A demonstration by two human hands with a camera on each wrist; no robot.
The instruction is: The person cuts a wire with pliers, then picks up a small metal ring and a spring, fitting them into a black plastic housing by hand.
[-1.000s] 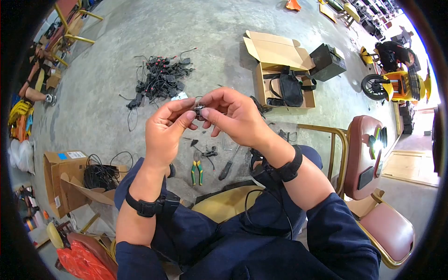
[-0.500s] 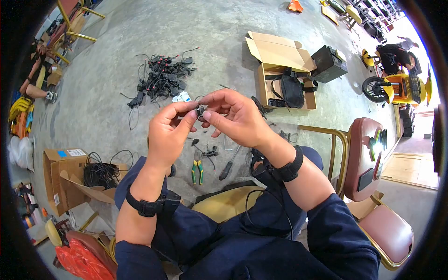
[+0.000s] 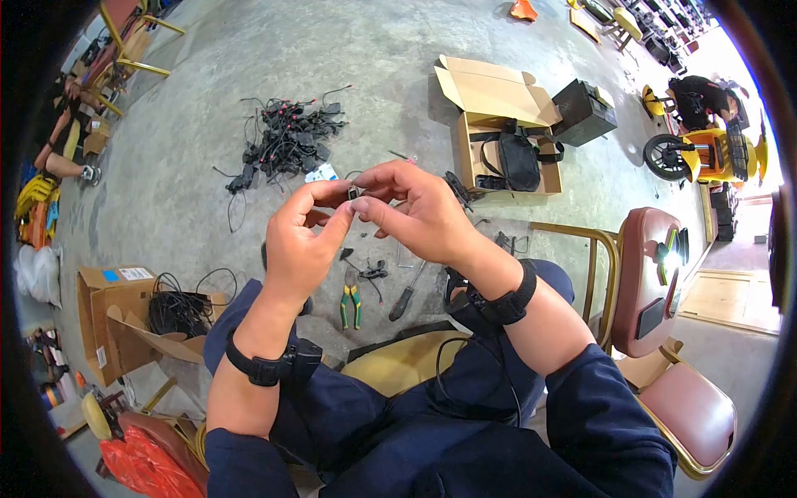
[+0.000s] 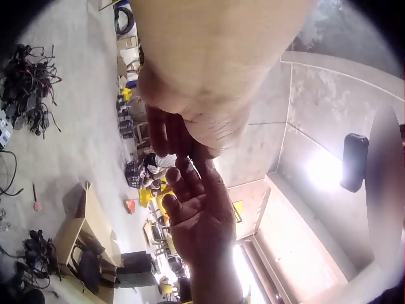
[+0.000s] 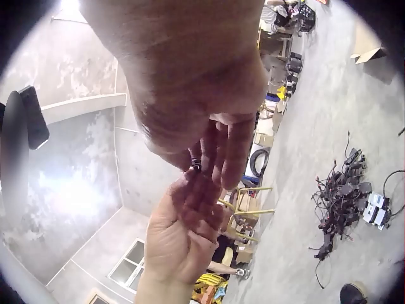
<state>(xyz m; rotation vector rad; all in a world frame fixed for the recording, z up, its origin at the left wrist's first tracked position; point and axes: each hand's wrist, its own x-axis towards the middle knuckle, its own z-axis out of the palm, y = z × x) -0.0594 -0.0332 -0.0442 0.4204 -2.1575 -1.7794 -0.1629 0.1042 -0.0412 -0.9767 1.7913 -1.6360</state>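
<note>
Between the fingertips of both hands, above the floor, is a small dark part with a metallic glint [image 3: 354, 192]; its exact kind does not show. My left hand [image 3: 297, 241] pinches it from the left with thumb and fingers. From the right, the thumb and curled fingers of my right hand [image 3: 422, 214] pinch it too. The two thumb tips meet just below it and hide much of it. In the right wrist view a sliver of the dark part [image 5: 195, 164] shows among the fingers. The left wrist view has it hidden behind the hands.
Beyond the hands lies a pile of black cabled parts [image 3: 290, 137] with a white card [image 3: 320, 173]. Green-handled pliers [image 3: 350, 309] and a screwdriver [image 3: 403, 304] lie nearer. An open cardboard box [image 3: 466, 153] holds a black bag; a chair [image 3: 646, 282] stands right.
My thumbs have come together in front of the small part, covering more of it than before. My left hand has shifted slightly right; both hands stay in nearly the same place.
</note>
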